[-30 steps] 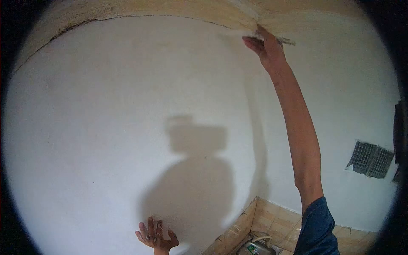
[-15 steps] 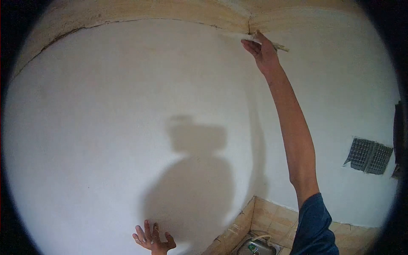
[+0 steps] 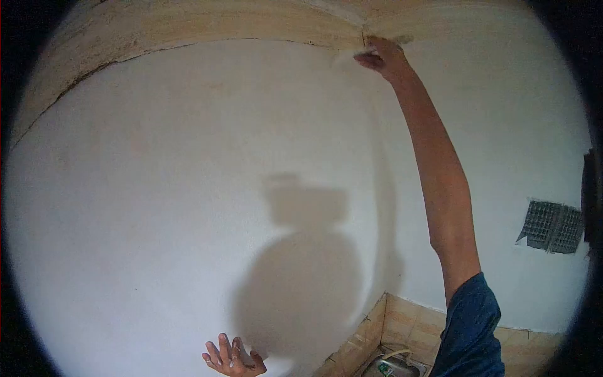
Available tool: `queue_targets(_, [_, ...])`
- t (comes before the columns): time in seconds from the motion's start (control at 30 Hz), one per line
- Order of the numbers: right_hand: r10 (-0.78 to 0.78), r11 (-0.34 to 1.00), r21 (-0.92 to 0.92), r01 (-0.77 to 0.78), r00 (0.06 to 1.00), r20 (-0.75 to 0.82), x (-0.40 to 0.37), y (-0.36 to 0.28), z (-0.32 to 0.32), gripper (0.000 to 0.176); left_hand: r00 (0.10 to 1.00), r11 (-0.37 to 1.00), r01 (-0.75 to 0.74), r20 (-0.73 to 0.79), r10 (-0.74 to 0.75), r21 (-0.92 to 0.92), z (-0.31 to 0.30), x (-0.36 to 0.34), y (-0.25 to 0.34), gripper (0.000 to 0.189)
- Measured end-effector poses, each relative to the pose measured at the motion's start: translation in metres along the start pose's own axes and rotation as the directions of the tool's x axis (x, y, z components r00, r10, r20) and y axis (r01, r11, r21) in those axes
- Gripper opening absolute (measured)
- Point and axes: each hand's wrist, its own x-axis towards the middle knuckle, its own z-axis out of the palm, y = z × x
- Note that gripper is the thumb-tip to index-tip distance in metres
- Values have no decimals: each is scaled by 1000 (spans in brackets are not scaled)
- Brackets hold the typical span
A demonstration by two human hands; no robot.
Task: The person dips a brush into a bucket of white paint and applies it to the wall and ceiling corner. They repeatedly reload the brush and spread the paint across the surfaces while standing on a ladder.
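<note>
My right hand (image 3: 386,58) is raised high into the wall corner, just under the brown band along the top. Its fingers are wrapped round a paintbrush (image 3: 406,39), blurred by motion; the handle pokes out to the right and the bristle end is mostly behind the fingers. White paint covers the wall (image 3: 157,157) right up to that brown band (image 3: 239,25). Low in the view, my left hand (image 3: 235,359) has its fingers spread against the white wall and holds nothing.
Beige tiles (image 3: 411,317) run along the lower wall at the corner. A metal sink (image 3: 396,366) with a pale hose stands below them. At right, a dark mesh-covered opening (image 3: 553,226) sits in the wall beside a dark hanging thing (image 3: 590,195). My shadow falls on the wall.
My right hand has tilted at the corner, the brush handle swinging up. The view has shifted slightly, and my left hand stays spread at the wall.
</note>
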Motion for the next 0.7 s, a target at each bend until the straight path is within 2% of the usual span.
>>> queue_targets(0.07, [-77,973,224,54,992,96,27,3,7,35,999,999,-23,-50,22,-31,-4,-1,1,52])
queue_targets(0.1, [-78,972,230,54,992,98,27,-2,15,35,1000,999,-20,-8,21,25,-10,-5,1,54])
queue_targets(0.13, [-73,956,288,53,996,58,28,-5,22,34,999,997,-19,35,16,77,-13,-8,2,56])
queue_targets(0.2, [-65,934,353,57,998,11,25,-12,19,34,1000,999,-15,-12,15,42,-12,-9,3,56])
queue_targets(0.27, [38,906,421,28,988,-148,1,-19,7,34,998,1000,-9,-55,10,6,-15,-4,11,56])
queue_targets(0.33, [26,907,420,31,991,-128,-12,13,-1,33,999,995,-31,17,29,97,-17,5,17,58])
queue_targets(0.4, [14,913,406,33,994,-112,-35,30,-3,33,999,996,-39,25,37,86,-15,11,15,58])
queue_targets(0.47, [128,975,197,-99,982,-136,-60,33,2,32,998,997,-46,39,43,68,-6,17,10,58])
queue_targets(0.5, [134,976,190,-106,981,-141,-70,32,0,32,998,997,-63,28,62,46,1,19,5,57])
queue_targets(0.57, [215,977,19,-214,973,-80,-92,17,-8,32,998,997,-66,18,65,33,-1,17,5,55])
queue_targets(0.7, [231,969,-91,-232,973,-23,-118,-14,2,32,996,999,-39,82,35,38,-5,16,5,54])
